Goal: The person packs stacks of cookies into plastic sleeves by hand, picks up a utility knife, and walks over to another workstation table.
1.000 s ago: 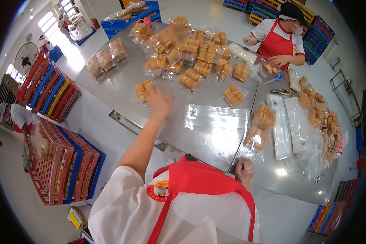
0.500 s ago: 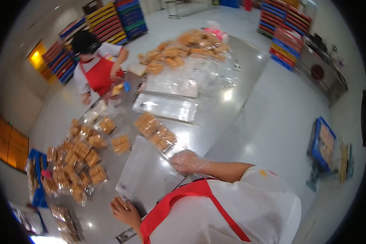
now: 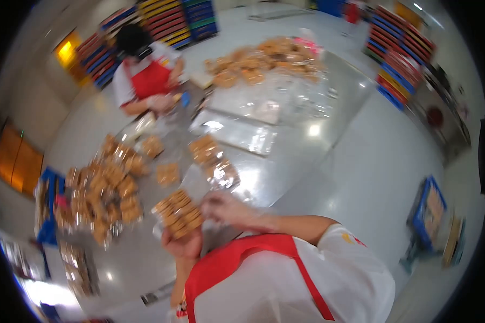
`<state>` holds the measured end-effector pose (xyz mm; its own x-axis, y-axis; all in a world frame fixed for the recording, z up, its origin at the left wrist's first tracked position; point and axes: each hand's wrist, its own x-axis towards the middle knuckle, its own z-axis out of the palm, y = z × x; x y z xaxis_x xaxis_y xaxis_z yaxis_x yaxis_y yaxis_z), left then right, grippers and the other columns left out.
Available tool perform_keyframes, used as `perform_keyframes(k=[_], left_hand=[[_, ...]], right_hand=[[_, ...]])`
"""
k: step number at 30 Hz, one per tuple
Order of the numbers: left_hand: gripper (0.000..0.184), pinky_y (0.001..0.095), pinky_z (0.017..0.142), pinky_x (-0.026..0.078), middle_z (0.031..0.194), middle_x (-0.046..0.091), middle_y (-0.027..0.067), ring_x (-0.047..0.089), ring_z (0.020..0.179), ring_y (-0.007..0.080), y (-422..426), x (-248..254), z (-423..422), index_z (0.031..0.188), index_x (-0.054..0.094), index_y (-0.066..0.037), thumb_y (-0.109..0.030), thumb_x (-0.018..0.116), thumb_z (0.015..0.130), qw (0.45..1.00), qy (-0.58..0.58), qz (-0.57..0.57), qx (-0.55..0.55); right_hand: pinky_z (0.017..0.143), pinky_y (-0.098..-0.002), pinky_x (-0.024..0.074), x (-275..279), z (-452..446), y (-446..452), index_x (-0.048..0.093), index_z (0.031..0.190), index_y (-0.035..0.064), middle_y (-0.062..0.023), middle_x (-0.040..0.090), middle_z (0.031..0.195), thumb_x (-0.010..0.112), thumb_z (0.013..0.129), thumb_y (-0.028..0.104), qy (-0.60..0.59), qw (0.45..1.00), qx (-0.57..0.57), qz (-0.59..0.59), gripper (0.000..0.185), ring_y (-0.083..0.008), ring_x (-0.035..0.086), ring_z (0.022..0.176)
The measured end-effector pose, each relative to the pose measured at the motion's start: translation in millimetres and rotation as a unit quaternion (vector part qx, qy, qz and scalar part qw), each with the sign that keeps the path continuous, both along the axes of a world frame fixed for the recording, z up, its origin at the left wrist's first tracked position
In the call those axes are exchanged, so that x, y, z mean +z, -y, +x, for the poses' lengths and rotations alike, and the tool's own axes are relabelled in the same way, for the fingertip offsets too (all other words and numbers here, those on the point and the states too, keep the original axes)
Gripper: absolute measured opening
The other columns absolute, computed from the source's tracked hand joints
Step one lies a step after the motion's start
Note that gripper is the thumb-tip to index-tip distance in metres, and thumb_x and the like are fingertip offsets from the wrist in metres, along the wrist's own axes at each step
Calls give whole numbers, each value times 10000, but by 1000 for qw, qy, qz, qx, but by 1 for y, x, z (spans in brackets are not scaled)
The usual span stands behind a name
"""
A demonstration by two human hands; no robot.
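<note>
My bare left hand (image 3: 183, 245) grips a clear pack of stacked round biscuits (image 3: 178, 214) from below, raised over the steel table (image 3: 302, 156). Beside the pack's right edge is my right hand (image 3: 223, 209), in a clear plastic glove, its fingers bent together; what they hold, if anything, is too blurred to tell. Just beyond lie two more biscuit packs (image 3: 214, 161) and a single pack (image 3: 167, 174). A heap of filled packs (image 3: 105, 185) covers the table's left part. A clear plastic sheet (image 3: 191, 177) lies partly behind my hands.
Across the table a person in a red apron (image 3: 151, 81) handles something beside a blue-handled tool (image 3: 185, 99). Flat plastic bags (image 3: 234, 131) and a biscuit pile (image 3: 269, 56) lie farther back. Flat packs (image 3: 75, 266) line the left edge. Stacked crates (image 3: 396, 78) stand at right.
The view has turned to the right since the oldest frame. My left hand has lifted a biscuit pack up to the front of my body, and my right hand has come close to it.
</note>
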<state>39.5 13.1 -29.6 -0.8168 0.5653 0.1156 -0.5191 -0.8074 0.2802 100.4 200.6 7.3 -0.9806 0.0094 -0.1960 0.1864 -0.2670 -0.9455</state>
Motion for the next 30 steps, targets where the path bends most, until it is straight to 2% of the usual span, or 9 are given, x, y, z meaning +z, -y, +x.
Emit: perform_keyframes(k=[1,4,9,12,17,19,23,26,30], left_hand=[[755,549,1160,254,1517,392,129,325,1421,346,-5,-5,-1,1479,376,-88,-292,656,809,998,-49,-20,-31],[803,486,1174,254,1498,406,138,380,1388,336,-3,0,7,1467,382,-72,-261,713,760,993,-51,-35,-102],[762,385,1088,329,1337,517,115,474,1280,258,2,27,2,1408,431,-37,-272,780,772,931,-298,-195,-76],[727,362,1072,329,1238,539,82,508,1202,229,-5,38,20,1393,451,-45,-250,798,788,857,-386,-342,10],[220,276,872,457,1067,564,60,541,972,140,-6,51,20,1104,615,-13,-146,634,930,781,-357,-468,210],[184,285,823,476,996,581,52,564,909,138,-3,54,19,1063,604,-9,-133,613,926,860,-184,-455,142],[116,277,673,497,822,597,30,580,738,122,-4,52,21,970,599,-24,-128,603,919,903,69,-422,47],[105,312,623,553,827,589,67,621,722,170,7,36,29,910,565,-19,-114,603,931,845,-19,-532,46],[155,336,618,556,846,613,113,619,716,180,-3,43,32,903,550,-9,-129,648,891,873,31,-486,20]], right_hand=[[622,-234,458,-15,-2,-5,631,1034,85,9,608,870,684,907,302,-16,993,-71,-97,257,-78,549,743],[649,-259,451,23,3,-35,666,896,63,-4,609,864,676,906,159,-159,981,-111,-11,97,-96,540,765],[720,-380,461,99,15,-28,657,770,8,-111,583,819,751,765,104,-345,794,-61,497,134,-279,575,791],[725,-430,455,93,0,-13,647,762,18,-122,562,804,759,732,110,-378,774,-16,507,148,-332,560,810],[766,-325,478,55,-14,-1,634,873,35,-64,616,883,706,861,151,-208,965,-46,151,138,-199,598,863],[785,-298,489,41,-22,9,628,951,35,-52,636,931,678,908,175,-49,996,-34,-71,155,-150,599,884],[822,-302,508,3,-19,11,612,1018,23,-69,645,959,660,931,231,51,995,56,-70,231,-140,617,914],[833,-295,502,6,-10,10,621,1044,10,-70,665,985,641,944,254,13,997,72,11,265,-139,621,928],[829,-314,490,-23,-23,6,686,957,27,-68,678,950,654,899,244,-52,987,113,100,226,-153,612,908]])
